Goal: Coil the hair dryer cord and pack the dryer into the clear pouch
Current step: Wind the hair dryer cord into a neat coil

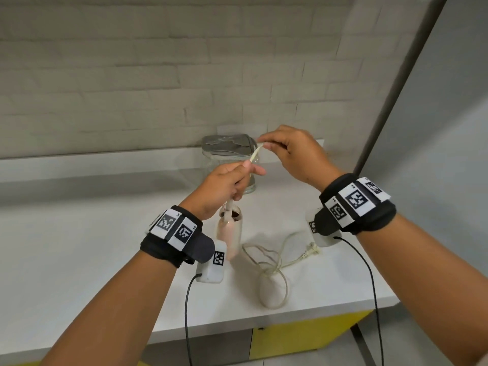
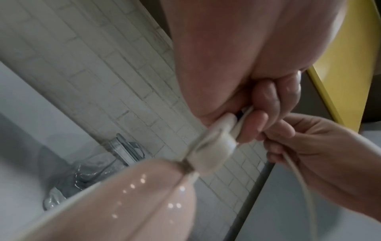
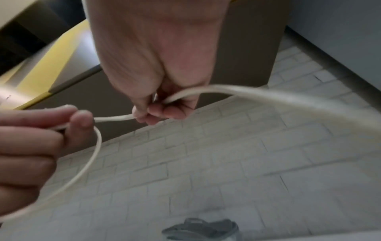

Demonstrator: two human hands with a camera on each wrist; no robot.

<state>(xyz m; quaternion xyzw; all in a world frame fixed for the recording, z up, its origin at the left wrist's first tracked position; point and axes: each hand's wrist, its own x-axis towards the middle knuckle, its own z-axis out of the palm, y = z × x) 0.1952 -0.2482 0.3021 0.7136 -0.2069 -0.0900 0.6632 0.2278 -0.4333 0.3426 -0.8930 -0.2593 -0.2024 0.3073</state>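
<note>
A pale pink hair dryer (image 1: 229, 235) hangs nose-down over the white counter, held up by its cream cord (image 1: 254, 153). My left hand (image 1: 224, 184) grips the cord just above the dryer's handle end (image 2: 214, 146). My right hand (image 1: 287, 151) pinches the same cord a short way further along, so a taut piece runs between the two hands (image 3: 115, 118). The slack of the cord (image 1: 274, 268) lies in loose loops on the counter, ending in the plug (image 1: 313, 249). The clear pouch (image 1: 229, 165) with a grey zip top stands behind the hands against the wall.
The white counter (image 1: 79, 247) runs left, with a raised ledge (image 1: 105, 165) at the brick wall. Its front edge (image 1: 290, 318) sits above yellow cabinet fronts. A dark post (image 1: 396, 85) rises at the right. Black wrist-camera cables (image 1: 369, 281) dangle from both wrists.
</note>
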